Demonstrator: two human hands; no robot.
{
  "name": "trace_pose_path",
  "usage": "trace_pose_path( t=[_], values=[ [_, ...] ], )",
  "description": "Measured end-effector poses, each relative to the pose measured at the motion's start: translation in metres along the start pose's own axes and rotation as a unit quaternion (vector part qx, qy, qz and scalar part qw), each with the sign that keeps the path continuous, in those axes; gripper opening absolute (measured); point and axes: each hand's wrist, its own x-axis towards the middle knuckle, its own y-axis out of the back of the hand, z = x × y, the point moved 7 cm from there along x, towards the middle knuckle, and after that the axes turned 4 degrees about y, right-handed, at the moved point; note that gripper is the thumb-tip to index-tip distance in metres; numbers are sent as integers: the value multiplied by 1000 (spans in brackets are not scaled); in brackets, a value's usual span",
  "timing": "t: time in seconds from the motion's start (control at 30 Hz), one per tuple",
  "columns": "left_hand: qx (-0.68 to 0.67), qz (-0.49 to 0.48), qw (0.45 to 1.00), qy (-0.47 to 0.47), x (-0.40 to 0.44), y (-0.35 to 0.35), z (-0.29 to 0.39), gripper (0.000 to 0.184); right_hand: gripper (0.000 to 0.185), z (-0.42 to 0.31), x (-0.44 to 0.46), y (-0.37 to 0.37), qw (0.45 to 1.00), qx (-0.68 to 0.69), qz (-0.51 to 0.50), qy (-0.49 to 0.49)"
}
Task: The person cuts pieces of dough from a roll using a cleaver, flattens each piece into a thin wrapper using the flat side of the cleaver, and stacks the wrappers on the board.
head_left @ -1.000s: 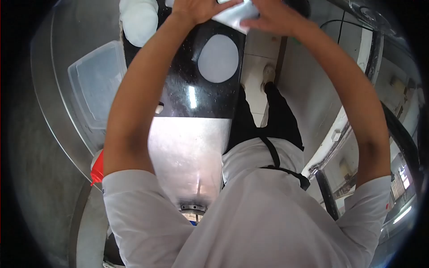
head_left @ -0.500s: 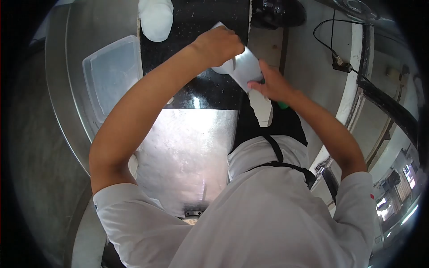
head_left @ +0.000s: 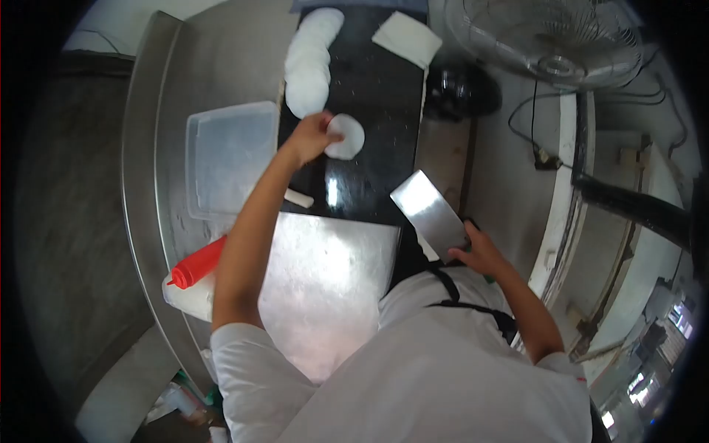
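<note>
My left hand (head_left: 310,139) is closed, pinching the left edge of a thin, round white dough wrapper (head_left: 348,137) over the black work surface (head_left: 377,170). Just beyond it, overlapping white wrappers (head_left: 309,74) lie in a row along the left edge of that surface. In my right hand (head_left: 481,252) is a broad, shiny cleaver (head_left: 428,208), gripped at its near end and held in front of my waist at the right edge. A short pale strip, perhaps dough (head_left: 299,198), lies near my left forearm.
A lidded clear plastic container (head_left: 230,162) and a red squeeze bottle (head_left: 198,264) are at left. A metal sheet (head_left: 325,288) covers the near surface. A folded pale cloth (head_left: 408,38) lies at the far right, with a black rounded object (head_left: 464,90) and a fan (head_left: 554,44) beyond.
My left hand has come away from the cleaver with the wrapper and moved left. My right hand has drawn the cleaver back toward my waist. The view has shifted, showing more wrappers and the fan.
</note>
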Motion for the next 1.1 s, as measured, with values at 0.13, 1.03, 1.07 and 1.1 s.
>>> trace_pose_path(
  t=[0.13, 1.03, 1.07, 1.1],
  values=[
    [-35, 153, 984, 78, -39, 25, -61, 26, 46, -12, 9, 6, 999, 0, 6, -54],
    [-107, 299, 940, 125, 12, 75, -42, 37, 39, -24, 236, 98, 965, -28, -227, 127],
    [-64, 328, 933, 135, 8, 76, -41, 43, 38, -24, 238, 101, 964, -18, -234, 122],
    [-33, 349, 924, 155, 3, 76, -29, 45, 38, -36, 241, 111, 963, -10, -243, 117]
  ],
)
